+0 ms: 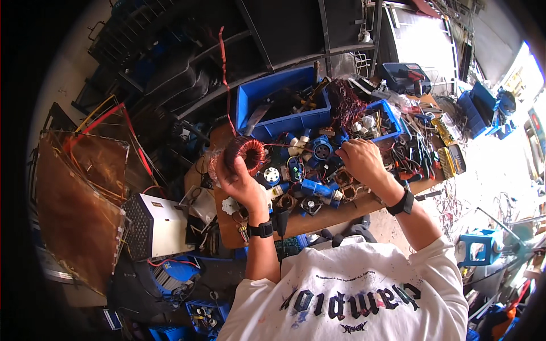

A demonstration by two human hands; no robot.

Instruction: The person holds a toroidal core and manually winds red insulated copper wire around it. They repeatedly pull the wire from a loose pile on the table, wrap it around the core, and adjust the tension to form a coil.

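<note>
My left hand (242, 184) is wrapped round a ring-shaped copper wire coil (255, 152) and holds it above the left part of the cluttered workbench (230, 236). A thin reddish wire runs from the coil's right side toward my right hand (363, 162). That hand is closed over the middle of the bench; a bit of blue shows by its fingertips, but what it grips is hidden. Below and between the hands lie a round blue part with holes (322, 149), a white round cap (272, 175), a blue cylinder (316, 189) and several smaller copper-wound rings (344, 177).
Behind the hands stands a large blue bin (284, 122) with tools inside. A bundle of dark red wire (348, 105) and a smaller blue tray (393, 122) sit right of it. Pliers (421, 162) crowd the bench's right end. A white perforated box (156, 224) stands at left.
</note>
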